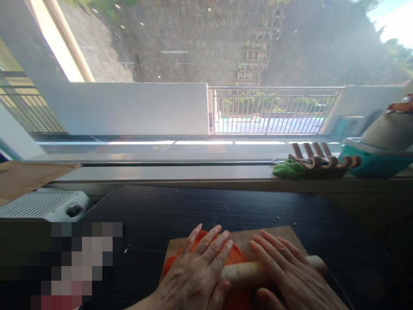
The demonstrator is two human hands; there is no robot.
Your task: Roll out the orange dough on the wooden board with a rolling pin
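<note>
A pale wooden rolling pin lies across a flattened orange sheet of dough or clay; I cannot tell which. Beneath the sheet is a flat brown board on the dark table. My left hand rests palm down over the pin's left part, its fingers stretched over the orange sheet. Palm down on the pin's right part is my right hand, with fingers extended toward the board's far side. Neither hand wraps round the pin. The pin's left end is hidden under my left hand.
The dark table has small crumbs on it and meets a window sill. On the sill are a green cloth, a curved-hook rack and a teal container. A white slatted appliance stands left, near brown cardboard.
</note>
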